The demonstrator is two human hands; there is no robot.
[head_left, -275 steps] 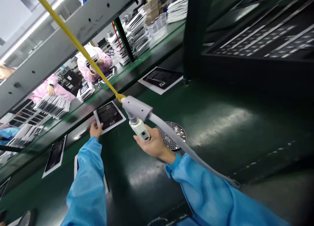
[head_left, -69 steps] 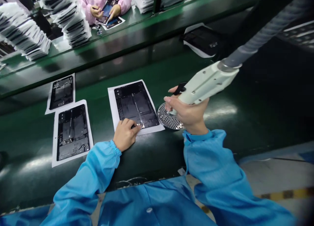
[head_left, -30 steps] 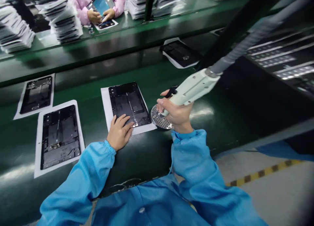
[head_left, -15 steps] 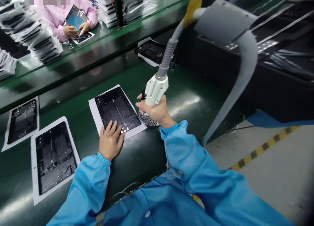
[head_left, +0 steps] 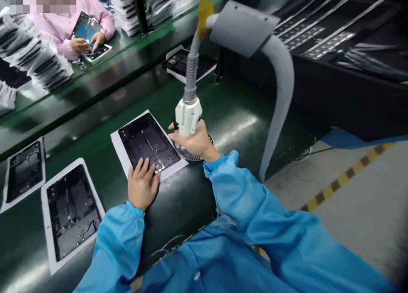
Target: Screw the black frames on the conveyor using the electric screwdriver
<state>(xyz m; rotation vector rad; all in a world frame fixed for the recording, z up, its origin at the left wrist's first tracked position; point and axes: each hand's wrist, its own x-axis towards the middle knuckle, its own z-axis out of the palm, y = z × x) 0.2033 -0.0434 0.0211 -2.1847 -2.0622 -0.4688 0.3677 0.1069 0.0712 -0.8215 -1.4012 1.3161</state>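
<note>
My left hand (head_left: pixel 143 185) lies flat with fingers spread on the lower edge of a black tablet housing (head_left: pixel 149 142), which rests on a white sheet (head_left: pixel 120 147). My right hand (head_left: pixel 196 140) is closed around a white hand tool (head_left: pixel 188 116), its grey ribbed sleeve (head_left: pixel 191 72) running upward. The tool stands nearly upright just right of the housing. Its lower end is hidden by my fingers. A round perforated metal dish (head_left: pixel 191 155) sits below my right hand, partly covered by it.
More tablet housings lie on sheets at the left (head_left: pixel 72 212), far left (head_left: pixel 24 172) and back (head_left: pixel 188 63) of the green bench. A grey curved tube (head_left: pixel 283 76) arches at right. Across the bench, a person in pink (head_left: pixel 73 23) handles a device beside stacked, wrapped parts (head_left: pixel 38 51).
The camera view has shifted a little, and the white tool stands more upright in my right hand. My left hand stays flat on the housing.
</note>
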